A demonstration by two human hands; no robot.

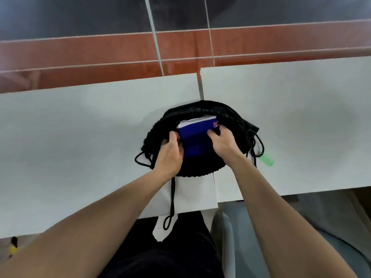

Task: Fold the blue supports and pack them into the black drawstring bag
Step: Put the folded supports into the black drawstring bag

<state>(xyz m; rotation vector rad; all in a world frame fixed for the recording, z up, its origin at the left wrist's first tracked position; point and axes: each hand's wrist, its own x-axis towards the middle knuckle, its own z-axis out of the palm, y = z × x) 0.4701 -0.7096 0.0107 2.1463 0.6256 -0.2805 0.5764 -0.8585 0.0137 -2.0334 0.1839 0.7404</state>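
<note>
The black drawstring bag (230,119) lies bunched and open on the white table, near the seam between two tabletops. A folded blue support (195,135) with white edges and a red mark at its far corner sits in the bag's mouth, about half inside. My left hand (169,155) grips the bag's rim and the support's left edge. My right hand (222,142) holds the support's right side, fingers curled over its top. One black cord (171,205) trails off the table's near edge.
Two white tabletops (80,137) meet at a narrow gap (201,85). A green tag (268,160) lies right of the bag. A white paper sheet (192,193) sits under the bag at the near edge. A grey chair (224,227) stands below right.
</note>
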